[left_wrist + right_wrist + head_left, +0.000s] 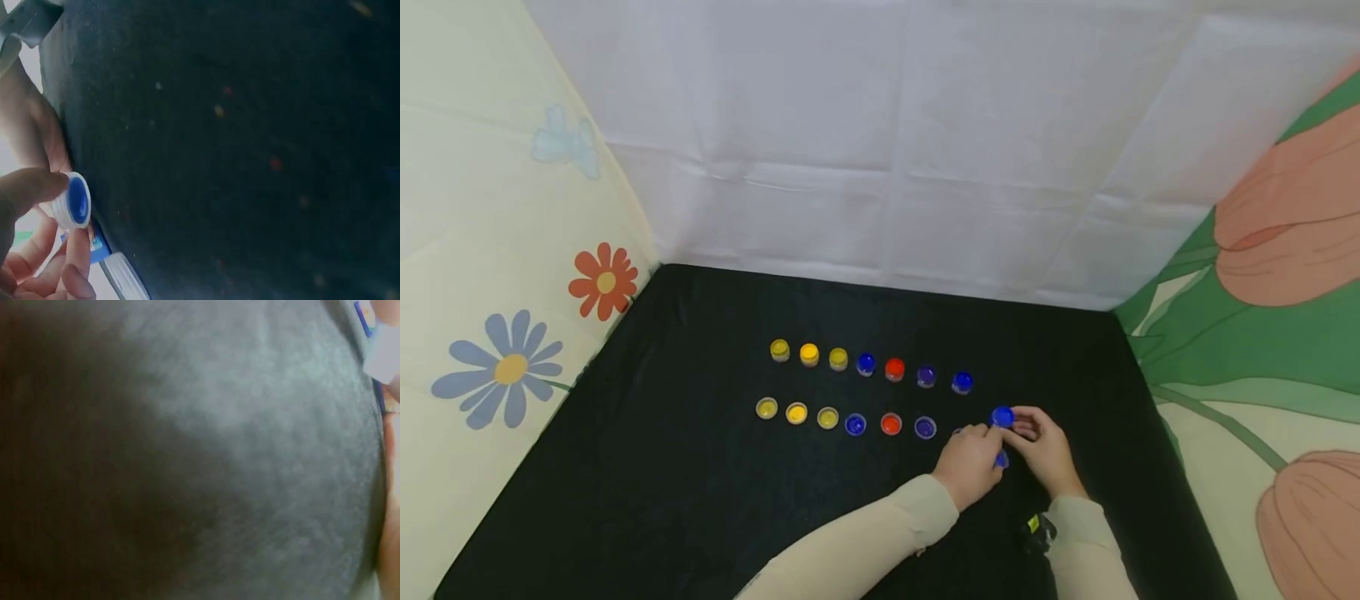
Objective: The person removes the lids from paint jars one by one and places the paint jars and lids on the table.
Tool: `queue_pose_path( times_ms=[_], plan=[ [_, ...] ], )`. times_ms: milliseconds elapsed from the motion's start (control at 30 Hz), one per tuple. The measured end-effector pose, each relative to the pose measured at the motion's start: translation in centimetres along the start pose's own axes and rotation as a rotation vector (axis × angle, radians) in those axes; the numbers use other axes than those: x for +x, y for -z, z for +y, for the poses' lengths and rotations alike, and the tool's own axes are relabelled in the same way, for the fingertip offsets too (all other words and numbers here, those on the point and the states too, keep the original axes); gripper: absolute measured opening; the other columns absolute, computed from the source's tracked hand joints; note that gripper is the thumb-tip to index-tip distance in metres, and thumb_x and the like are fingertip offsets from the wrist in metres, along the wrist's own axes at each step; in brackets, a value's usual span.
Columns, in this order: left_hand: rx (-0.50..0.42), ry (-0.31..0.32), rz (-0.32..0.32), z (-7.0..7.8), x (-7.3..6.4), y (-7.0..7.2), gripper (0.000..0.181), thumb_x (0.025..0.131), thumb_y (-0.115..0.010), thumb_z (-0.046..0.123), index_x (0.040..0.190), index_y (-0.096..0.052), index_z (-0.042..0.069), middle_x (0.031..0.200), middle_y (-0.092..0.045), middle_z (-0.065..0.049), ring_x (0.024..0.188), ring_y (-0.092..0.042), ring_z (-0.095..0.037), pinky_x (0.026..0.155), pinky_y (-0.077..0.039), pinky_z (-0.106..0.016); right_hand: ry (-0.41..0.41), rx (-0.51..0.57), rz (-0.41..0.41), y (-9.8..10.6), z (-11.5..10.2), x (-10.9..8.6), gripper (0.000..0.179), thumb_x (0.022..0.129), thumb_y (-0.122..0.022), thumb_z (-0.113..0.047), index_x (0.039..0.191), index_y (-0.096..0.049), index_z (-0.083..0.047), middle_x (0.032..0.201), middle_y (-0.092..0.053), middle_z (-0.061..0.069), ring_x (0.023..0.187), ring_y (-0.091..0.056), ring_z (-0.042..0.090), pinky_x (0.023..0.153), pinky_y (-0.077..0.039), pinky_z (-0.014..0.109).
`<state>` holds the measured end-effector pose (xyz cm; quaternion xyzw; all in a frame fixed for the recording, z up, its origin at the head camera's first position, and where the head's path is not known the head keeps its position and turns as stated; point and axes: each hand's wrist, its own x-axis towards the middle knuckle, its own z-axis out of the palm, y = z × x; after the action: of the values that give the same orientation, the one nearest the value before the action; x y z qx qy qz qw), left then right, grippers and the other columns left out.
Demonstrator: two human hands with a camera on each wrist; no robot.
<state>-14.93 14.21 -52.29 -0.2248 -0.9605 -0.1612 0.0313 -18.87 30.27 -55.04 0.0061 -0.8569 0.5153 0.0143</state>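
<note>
Near the right end of two rows of paint pots and lids, my hands are close together. Between thumb and fingers, my left hand (970,467) pinches a small round lid (78,200), white-rimmed with blue paint inside; it also shows in the head view just below the fingers. My right hand (1047,450) holds a small pot of blue paint (1002,417) by its side, its blue top facing up. A strip of the pot's printed label (99,250) shows behind the left fingers. Another lid (957,432) lies mostly hidden behind the left hand.
A back row of open pots runs from yellow (780,350) through red (895,369) to blue (962,382). Matching lids, including a red-stained lid (891,424), lie in front on the black cloth (700,492). A white sheet (850,167) hangs behind; patterned cloths flank both sides.
</note>
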Motion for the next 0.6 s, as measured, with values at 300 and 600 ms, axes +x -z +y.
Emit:
queue_pose_path(
  times_ms=[300,600],
  plan=[
    [0.019,0.065,-0.002,1.6,-0.1,0.2,0.045,0.089,-0.079,0.019,0.130,-0.059,0.013,0.101,-0.064,-0.002,0.081,-0.062,-0.011,0.065,-0.052,-0.021,0.006,0.024,0.020,0.0,-0.1,-0.1,0.034,0.089,-0.073,0.006,0.120,-0.061,0.011,0.116,-0.064,0.029,0.086,-0.055,-0.009,0.079,-0.046,0.006],
    [0.028,0.193,0.057,2.9,0.2,-1.1,0.038,0.095,-0.072,0.015,0.130,-0.056,0.013,0.101,-0.061,-0.002,0.086,-0.062,-0.011,0.064,-0.054,-0.021,-0.080,0.003,0.061,-0.5,-0.7,-0.3,0.036,0.092,-0.073,0.000,0.125,-0.059,0.009,0.122,-0.062,0.029,0.085,-0.053,-0.011,0.078,-0.044,0.004]
  ],
)
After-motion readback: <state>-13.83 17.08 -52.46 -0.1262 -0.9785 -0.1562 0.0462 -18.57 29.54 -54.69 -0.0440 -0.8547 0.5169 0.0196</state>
